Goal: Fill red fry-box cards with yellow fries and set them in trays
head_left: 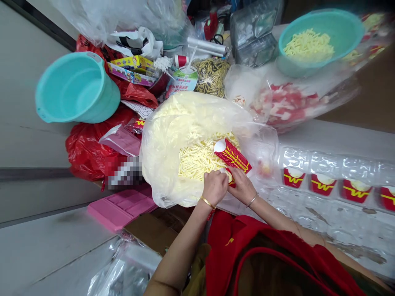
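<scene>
At the plastic bag's (159, 164) near edge, one red carton (231, 180) is clamped in the right hand (242, 188); the left hand's (216, 187) fingers are bunched beside it — contents hidden. Four bagged cartons (356, 190) are lined up already — nested cartons (233, 157) and plentiful pale-yellow sticks (196, 162) remain.

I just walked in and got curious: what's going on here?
A person is working with both hands at a big clear bag of pale yellow sticks. The right hand holds a small red carton, with the left hand close against it; what its curled fingers hold is hidden. A stack of cartons lies just beyond. Off to the right, more cartons stand in a row in clear plastic.
</scene>
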`<move>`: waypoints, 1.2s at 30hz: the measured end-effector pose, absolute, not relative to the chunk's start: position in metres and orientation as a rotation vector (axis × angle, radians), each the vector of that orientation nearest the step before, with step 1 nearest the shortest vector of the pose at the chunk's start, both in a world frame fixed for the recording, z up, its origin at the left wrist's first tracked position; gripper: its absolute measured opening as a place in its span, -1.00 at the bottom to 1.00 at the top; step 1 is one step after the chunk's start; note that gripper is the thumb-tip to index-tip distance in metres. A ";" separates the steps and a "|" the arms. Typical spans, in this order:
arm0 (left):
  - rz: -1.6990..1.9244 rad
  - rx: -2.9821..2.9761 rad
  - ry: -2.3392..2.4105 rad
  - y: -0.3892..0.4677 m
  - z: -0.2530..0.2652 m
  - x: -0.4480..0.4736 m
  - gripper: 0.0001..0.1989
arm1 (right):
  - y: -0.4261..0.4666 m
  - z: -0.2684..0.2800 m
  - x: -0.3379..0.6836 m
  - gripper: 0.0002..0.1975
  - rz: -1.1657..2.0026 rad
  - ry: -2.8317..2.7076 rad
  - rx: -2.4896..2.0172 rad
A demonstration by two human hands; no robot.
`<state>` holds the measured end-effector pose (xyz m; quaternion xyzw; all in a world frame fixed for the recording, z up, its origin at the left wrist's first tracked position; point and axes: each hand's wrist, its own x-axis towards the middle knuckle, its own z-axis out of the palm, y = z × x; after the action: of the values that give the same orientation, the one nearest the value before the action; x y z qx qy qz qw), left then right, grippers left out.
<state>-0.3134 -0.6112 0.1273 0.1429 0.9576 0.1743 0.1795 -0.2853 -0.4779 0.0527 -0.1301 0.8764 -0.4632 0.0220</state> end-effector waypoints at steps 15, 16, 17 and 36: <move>0.945 0.386 2.856 -0.575 0.154 -0.266 -0.84 | -0.452 0.081 -0.242 -0.35 -1.696 2.786 -0.232; 0.900 0.478 2.859 -0.565 0.157 -0.260 -0.81 | -0.446 0.084 -0.238 -0.35 -1.714 2.796 -0.189; 0.856 0.573 2.862 -0.554 0.159 -0.254 -0.78 | -0.437 0.087 -0.235 -0.35 -1.735 2.814 -0.138; 0.634 1.772 1.922 0.029 0.077 -0.193 -0.78 | 0.069 0.021 -0.073 -0.30 -1.493 3.041 1.652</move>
<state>-0.1931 0.0289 0.0770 0.6419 0.6964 0.2299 0.2240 -0.0730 0.0694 0.0212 0.4169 0.7673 -0.3768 -0.3088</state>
